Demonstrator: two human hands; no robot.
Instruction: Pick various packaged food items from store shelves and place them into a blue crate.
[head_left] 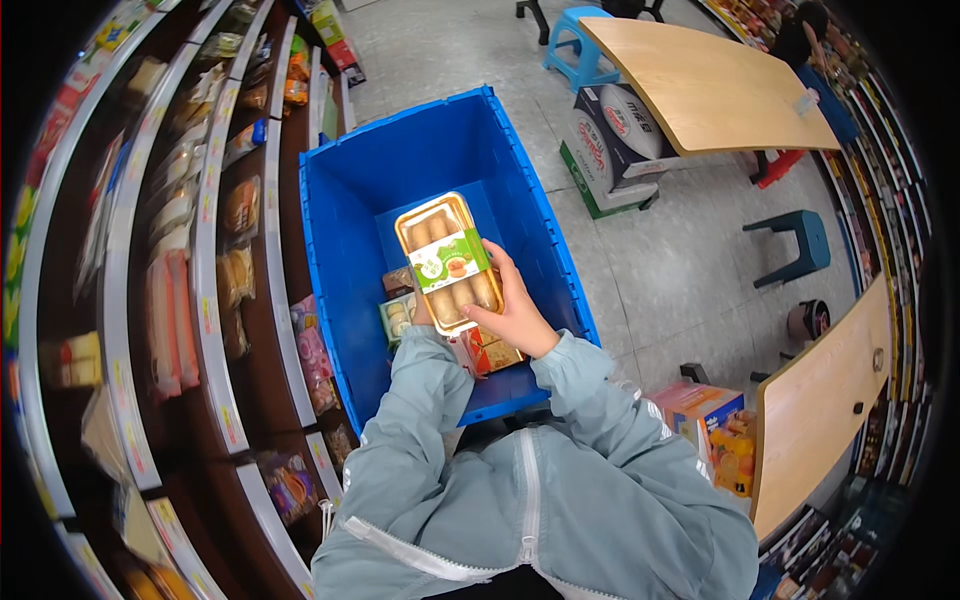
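Note:
A clear-lidded tray of oblong pastries with a gold base and a green-and-white band is held in both hands above a blue plastic crate. My right hand grips its right side, thumb across the lower front. My left hand supports the lower left from behind, mostly hidden by the package. Inside the crate, under the held tray, lie a green box of small round items, a brownish pack and red-and-gold packages.
Shelves of bagged foods line the left. At right are wooden tables, stacked boxes, a fruit-printed carton, a light-blue stool and a darker stool. Another person is at the back right.

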